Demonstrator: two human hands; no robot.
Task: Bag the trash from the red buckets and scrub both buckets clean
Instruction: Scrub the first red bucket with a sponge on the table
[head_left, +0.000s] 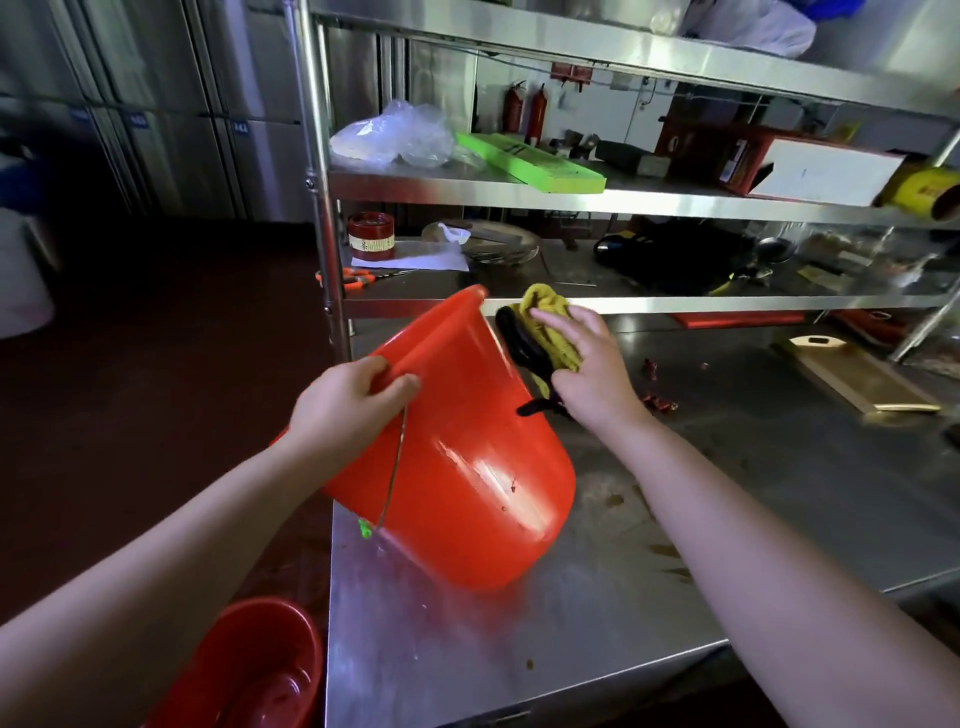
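1. The red bucket (467, 441) is tipped over on the steel table (727, 493). Its base sits low by the front edge and its mouth aims up and away to the left, so the long axis runs diagonally.
2. The left hand (353, 400) has its fingers curled over the rim, gripping it. The wire handle (395, 467) dangles right below them.
3. The right hand (587, 364) has its fingers spread flat, pressing a yellow cloth (550, 332) on the outer wall near the rim.
4. The other bucket (260, 670) is on the floor, well below the left fingers.
5. The red tin (370, 236) on the shelf past the fingers has a cream label, too blurry to read.
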